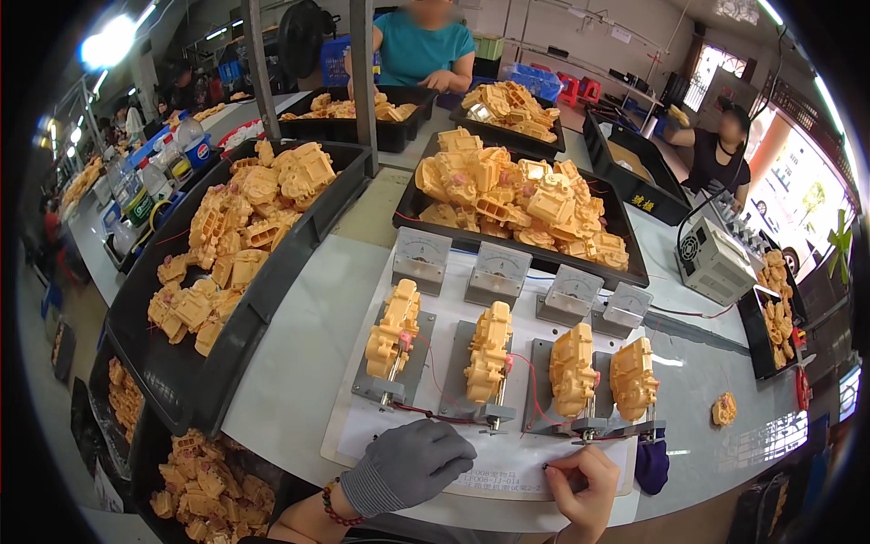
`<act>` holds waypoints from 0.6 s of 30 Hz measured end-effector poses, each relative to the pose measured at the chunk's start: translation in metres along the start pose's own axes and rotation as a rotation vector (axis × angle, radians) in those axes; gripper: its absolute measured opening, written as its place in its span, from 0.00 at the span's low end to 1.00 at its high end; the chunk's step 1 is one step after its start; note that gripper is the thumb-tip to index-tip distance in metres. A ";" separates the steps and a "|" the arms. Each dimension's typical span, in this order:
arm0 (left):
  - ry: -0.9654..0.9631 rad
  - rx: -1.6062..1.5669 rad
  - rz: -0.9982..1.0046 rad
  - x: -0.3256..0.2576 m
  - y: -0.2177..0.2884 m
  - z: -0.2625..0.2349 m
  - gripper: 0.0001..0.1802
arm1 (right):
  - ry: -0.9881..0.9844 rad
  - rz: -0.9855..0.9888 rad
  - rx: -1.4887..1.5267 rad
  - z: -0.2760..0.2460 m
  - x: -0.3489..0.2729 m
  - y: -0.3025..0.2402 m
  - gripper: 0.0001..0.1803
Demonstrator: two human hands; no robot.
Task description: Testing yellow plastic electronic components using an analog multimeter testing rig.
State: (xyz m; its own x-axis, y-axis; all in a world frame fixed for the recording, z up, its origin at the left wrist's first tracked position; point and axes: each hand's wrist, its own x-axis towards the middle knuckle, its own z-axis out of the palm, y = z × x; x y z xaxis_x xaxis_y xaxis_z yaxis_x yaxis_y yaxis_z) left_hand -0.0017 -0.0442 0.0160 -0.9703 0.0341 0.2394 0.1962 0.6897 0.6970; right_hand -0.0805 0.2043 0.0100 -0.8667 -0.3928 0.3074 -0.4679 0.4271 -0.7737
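Your right hand [589, 490], bare, has its fingers bent, thumb and fingertips near each other over the white board [349, 422]; you cannot tell whether this grip pinches anything. Your left hand [419, 461], in a grey glove, lies palm down, fingers together; its underside is hidden, so you cannot tell that grip's state either.

Just beyond your right knuckles is the clamp [588, 428] of the third housing [573, 372], which lies straight ahead of that hand, its long axis running away from you. Your right hand is clearly the nearer one to it, and to the fourth housing [633, 379], ahead and slightly right. Ahead of your left hand are the first housing [392, 331], forward and left, and the second housing [489, 354], forward and right; both also point away from you.

Farther out on the desk [281, 376], four dial meters [498, 272] stand behind the row, with a black tray [625, 218] of housings beyond them.
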 end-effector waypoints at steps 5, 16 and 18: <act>0.003 -0.008 0.007 -0.002 -0.001 0.000 0.08 | -0.024 0.032 -0.033 -0.002 -0.003 -0.001 0.06; 0.001 0.024 0.024 -0.001 0.000 0.000 0.08 | -0.031 -0.017 -0.033 -0.003 0.000 -0.002 0.06; -0.006 0.020 0.020 0.000 0.000 0.000 0.08 | -0.030 -0.011 -0.030 -0.003 0.001 -0.002 0.06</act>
State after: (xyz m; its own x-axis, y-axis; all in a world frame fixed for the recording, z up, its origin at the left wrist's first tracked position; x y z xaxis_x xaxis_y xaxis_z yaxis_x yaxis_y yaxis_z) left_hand -0.0015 -0.0442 0.0165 -0.9671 0.0520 0.2492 0.2126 0.7035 0.6781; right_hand -0.0807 0.2059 0.0132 -0.8559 -0.4220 0.2989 -0.4832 0.4466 -0.7530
